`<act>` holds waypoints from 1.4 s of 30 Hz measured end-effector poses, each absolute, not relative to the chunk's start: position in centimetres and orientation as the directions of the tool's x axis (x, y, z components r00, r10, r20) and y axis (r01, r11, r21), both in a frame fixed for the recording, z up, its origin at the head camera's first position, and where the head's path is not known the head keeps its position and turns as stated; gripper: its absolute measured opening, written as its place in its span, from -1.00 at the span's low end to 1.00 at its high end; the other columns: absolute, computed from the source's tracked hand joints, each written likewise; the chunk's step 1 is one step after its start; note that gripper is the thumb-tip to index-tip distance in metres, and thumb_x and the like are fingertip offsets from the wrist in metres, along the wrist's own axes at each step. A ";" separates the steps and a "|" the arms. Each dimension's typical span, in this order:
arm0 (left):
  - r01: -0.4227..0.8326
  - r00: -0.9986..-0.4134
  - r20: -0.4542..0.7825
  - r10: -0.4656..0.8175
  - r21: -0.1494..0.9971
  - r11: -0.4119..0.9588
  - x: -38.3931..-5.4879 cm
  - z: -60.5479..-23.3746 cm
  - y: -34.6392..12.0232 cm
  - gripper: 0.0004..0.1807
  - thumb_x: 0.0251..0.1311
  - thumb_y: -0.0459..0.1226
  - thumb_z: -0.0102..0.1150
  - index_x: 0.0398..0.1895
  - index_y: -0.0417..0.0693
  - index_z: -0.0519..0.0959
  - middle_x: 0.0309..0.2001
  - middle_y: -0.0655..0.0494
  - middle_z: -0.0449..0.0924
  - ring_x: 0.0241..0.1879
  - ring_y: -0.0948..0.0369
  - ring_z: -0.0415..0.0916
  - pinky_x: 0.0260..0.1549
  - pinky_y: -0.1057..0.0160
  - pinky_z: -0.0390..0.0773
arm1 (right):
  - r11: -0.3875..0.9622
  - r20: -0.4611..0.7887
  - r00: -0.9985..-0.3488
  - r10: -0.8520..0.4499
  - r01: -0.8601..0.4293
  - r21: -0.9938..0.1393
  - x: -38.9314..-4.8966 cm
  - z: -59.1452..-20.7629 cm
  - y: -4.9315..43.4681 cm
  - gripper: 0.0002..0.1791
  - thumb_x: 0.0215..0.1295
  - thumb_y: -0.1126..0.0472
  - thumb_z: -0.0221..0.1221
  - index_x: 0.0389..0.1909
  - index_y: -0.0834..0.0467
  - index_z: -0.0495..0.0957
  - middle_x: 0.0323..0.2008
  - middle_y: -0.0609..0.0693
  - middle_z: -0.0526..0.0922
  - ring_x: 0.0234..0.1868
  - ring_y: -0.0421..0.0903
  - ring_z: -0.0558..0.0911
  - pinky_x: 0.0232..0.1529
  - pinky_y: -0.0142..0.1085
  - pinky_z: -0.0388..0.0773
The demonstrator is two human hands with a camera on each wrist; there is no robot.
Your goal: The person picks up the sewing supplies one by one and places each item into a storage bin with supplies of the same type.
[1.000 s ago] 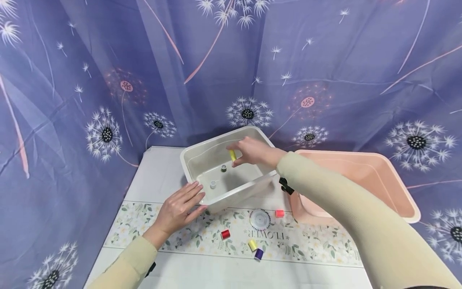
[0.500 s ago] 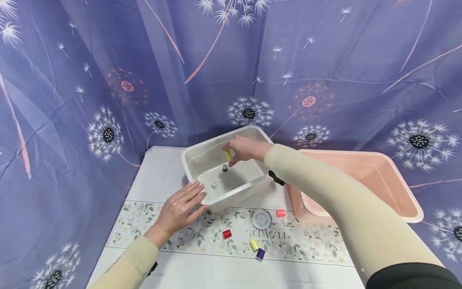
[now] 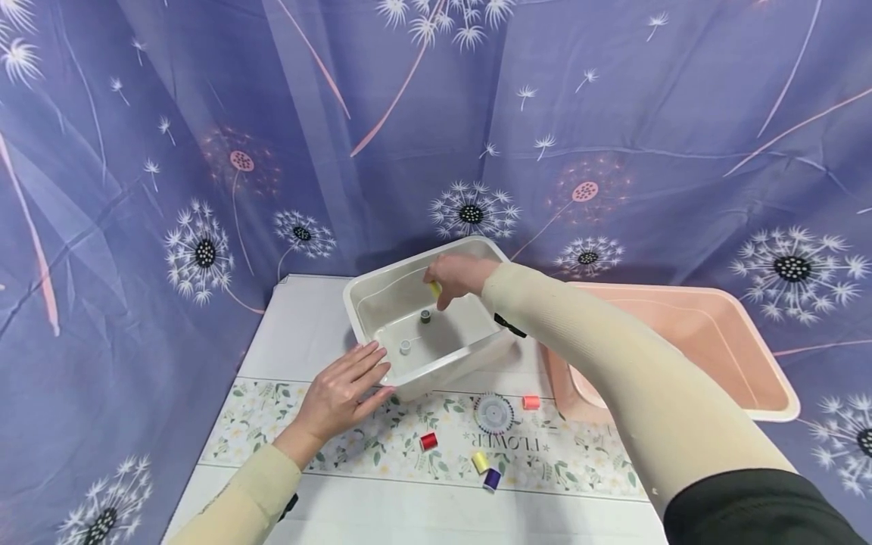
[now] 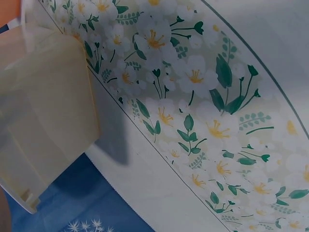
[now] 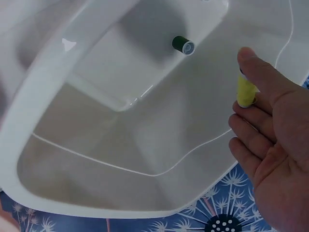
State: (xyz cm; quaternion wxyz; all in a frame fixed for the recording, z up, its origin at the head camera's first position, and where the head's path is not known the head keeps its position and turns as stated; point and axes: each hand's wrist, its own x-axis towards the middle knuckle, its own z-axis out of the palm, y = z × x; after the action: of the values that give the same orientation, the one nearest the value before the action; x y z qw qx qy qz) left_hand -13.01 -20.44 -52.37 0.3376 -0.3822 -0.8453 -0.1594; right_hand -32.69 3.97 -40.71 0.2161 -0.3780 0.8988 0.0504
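My right hand pinches a yellow thread spool between thumb and fingers, inside the grey-white plastic bin. On the bin's floor stand a dark green spool and a white spool. My left hand rests with straight fingers on the bin's near left corner. In front of the bin lie a red spool, another yellow spool, a purple spool and a coral-pink spool. The left wrist view shows mostly the bin's outer wall and the table.
A round pin wheel ringed with coloured pin heads lies beside the coral-pink spool. At right stands a peach bin, partly covered by my right sleeve. A purple-blue dandelion curtain hangs behind the flower-printed tablecloth.
My right hand has moved left and lower into the grey-white bin with the yellow spool. The left hand stays at the bin's corner.
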 end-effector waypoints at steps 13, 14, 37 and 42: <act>0.754 -0.468 0.705 0.533 0.004 0.657 -13.1 -52.5 -20.5 -0.44 0.63 0.12 0.04 0.00 -0.17 0.80 0.12 -0.14 0.78 0.17 -0.09 0.72 0.19 -0.09 0.74 | 0.716 -0.471 -0.622 -0.625 -0.697 -0.030 -32.7 -41.0 3.9 -0.22 0.32 0.10 0.49 0.51 0.20 0.46 0.31 0.15 0.61 0.32 0.09 0.57 0.46 -0.09 0.54; 0.755 -0.468 0.705 0.533 0.004 0.656 -13.1 -52.5 -20.5 -0.44 0.63 0.12 0.04 0.00 -0.17 0.80 0.12 -0.14 0.78 0.17 -0.10 0.72 0.19 -0.09 0.74 | 0.718 -0.471 -0.624 -0.623 -0.696 -0.027 -32.7 -41.0 4.0 -0.22 0.32 0.10 0.49 0.51 0.20 0.46 0.31 0.15 0.61 0.33 0.10 0.57 0.46 -0.08 0.53; 0.752 -0.479 0.693 0.538 0.008 0.659 -13.0 -52.4 -20.5 -0.44 0.60 0.13 0.09 0.01 -0.16 0.80 0.13 -0.13 0.77 0.19 -0.09 0.71 0.20 -0.10 0.73 | 0.761 -0.448 -0.673 -0.588 -0.649 -0.023 -33.1 -41.0 5.3 -0.14 0.29 0.01 0.51 0.55 0.15 0.42 0.43 0.20 0.55 0.43 0.17 0.52 0.51 0.01 0.49; 0.752 -0.480 0.695 0.535 0.011 0.660 -13.0 -52.4 -20.5 -0.38 0.65 0.16 -0.04 0.00 -0.17 0.80 0.13 -0.14 0.77 0.20 -0.10 0.71 0.21 -0.11 0.72 | 0.726 -0.398 -0.656 -0.641 -0.686 -0.038 -32.6 -40.1 6.3 -0.17 0.30 -0.02 0.50 0.51 0.20 0.46 0.42 0.19 0.56 0.43 0.21 0.52 0.53 0.03 0.46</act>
State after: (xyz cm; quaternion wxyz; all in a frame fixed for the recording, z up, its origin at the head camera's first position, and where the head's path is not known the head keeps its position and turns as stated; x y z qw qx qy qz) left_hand -13.01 -20.47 -52.39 0.3393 -0.3805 -0.8454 -0.1594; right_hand -32.64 6.28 -40.06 0.1960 -0.3655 0.9081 0.0578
